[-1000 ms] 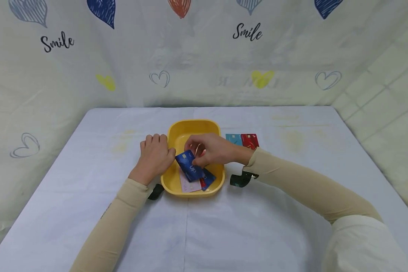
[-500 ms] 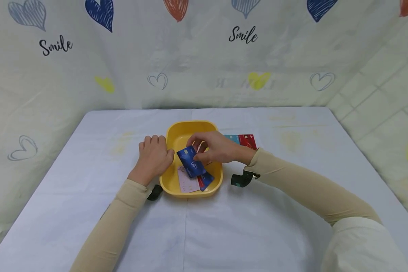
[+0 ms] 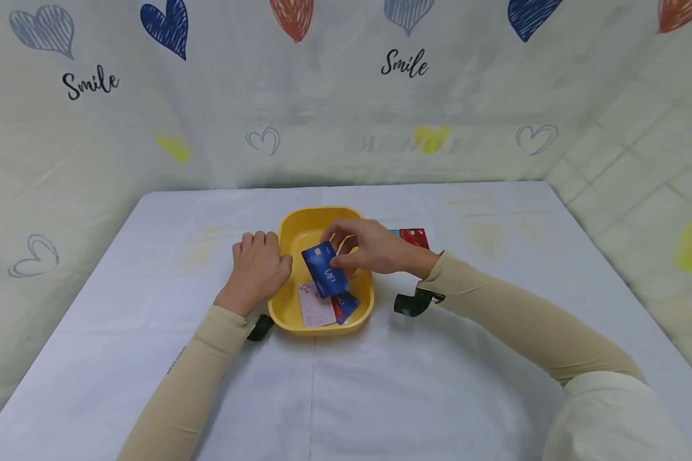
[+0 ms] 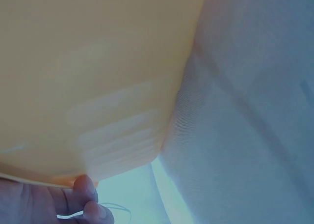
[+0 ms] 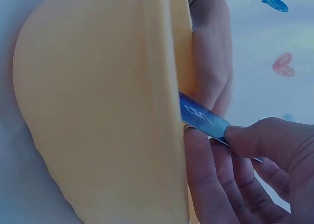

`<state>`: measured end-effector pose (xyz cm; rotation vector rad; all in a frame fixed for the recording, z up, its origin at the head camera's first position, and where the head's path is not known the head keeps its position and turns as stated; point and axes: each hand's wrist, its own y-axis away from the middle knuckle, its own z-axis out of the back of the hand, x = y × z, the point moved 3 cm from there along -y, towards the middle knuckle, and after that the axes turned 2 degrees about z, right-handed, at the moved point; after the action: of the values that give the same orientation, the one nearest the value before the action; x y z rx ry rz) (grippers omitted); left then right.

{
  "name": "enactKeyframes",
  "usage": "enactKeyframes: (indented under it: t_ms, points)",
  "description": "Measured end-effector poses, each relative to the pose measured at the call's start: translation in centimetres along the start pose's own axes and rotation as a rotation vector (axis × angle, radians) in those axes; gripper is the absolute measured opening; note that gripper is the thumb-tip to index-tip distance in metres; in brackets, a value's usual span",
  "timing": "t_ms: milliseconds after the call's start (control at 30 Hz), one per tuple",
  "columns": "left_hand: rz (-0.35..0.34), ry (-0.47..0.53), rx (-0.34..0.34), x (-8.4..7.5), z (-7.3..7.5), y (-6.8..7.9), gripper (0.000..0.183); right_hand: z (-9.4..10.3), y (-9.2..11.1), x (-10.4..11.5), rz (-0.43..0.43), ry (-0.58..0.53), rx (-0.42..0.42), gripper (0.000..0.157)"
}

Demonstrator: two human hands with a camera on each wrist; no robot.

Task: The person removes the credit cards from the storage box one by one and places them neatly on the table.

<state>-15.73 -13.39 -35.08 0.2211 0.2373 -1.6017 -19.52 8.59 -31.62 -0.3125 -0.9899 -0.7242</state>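
A yellow plastic basin [image 3: 297, 232] stands on the table, its left rim gripped by my left hand [image 3: 255, 270]. In the left wrist view the fingertips [image 4: 86, 185] curl at the basin's edge. Over the basin, my right hand [image 3: 369, 246] pinches a blue VIP card [image 3: 324, 274] between thumb and fingers, and the card is tilted with its printed face up. Below it on the basin floor lie a pale pink card [image 3: 316, 307] and another blue card [image 3: 347, 306] with a red card's edge [image 3: 337, 312] beside it. The held card partly covers these.
Behind the right wrist, outside the basin, a red card [image 3: 415, 237] and a mostly hidden teal card [image 3: 393, 232] lie side by side on the white-covered table [image 3: 415, 397]. A curtain [image 3: 323, 89] printed with hearts hangs behind the table.
My right hand has lifted the blue VIP card slightly away from the cards below, showing more of the pink one. The left hand keeps its hold on the rim. The head view has shifted a little.
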Motion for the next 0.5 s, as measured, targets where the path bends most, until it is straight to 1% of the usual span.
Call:
enactKeyframes:
  t_ms: [100, 300, 500]
  points:
    - [0.003, -0.002, 0.001, 0.0, 0.0, 0.0, 0.034, 0.2, 0.2, 0.1, 0.009, -0.011, -0.008, 0.035]
    - [0.0, -0.008, 0.002, 0.0, 0.0, 0.0, 0.034, 0.6, 0.8, 0.1, 0.01, 0.005, -0.029, 0.037]
    - [-0.004, -0.021, 0.006, -0.1, 0.0, 0.0, 0.034, 1.1, 1.3, -0.1, 0.028, -0.017, -0.045, 0.037]
